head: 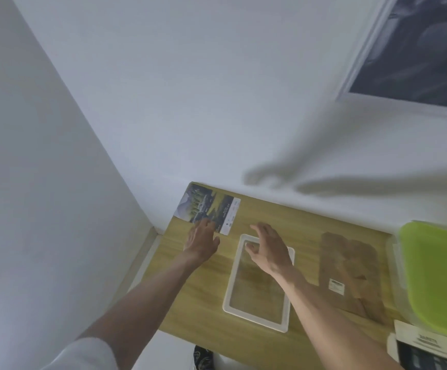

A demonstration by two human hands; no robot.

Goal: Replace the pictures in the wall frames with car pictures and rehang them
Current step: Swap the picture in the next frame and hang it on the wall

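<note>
On the light wooden bench [291, 217], a printed landscape picture card [208, 207] lies at the far left corner. The left hand [202, 242] rests its straight fingertips on the card's near edge. An empty white rectangular picture frame [257, 319] lies flat at the bench's middle; the right hand [269, 249] hovers over its far end, fingers loosely spread, gripping nothing. A brown backing board [350, 273] lies beside the frame, towards the right edge. A white-framed dark picture [414, 54] hangs on the wall.
</note>
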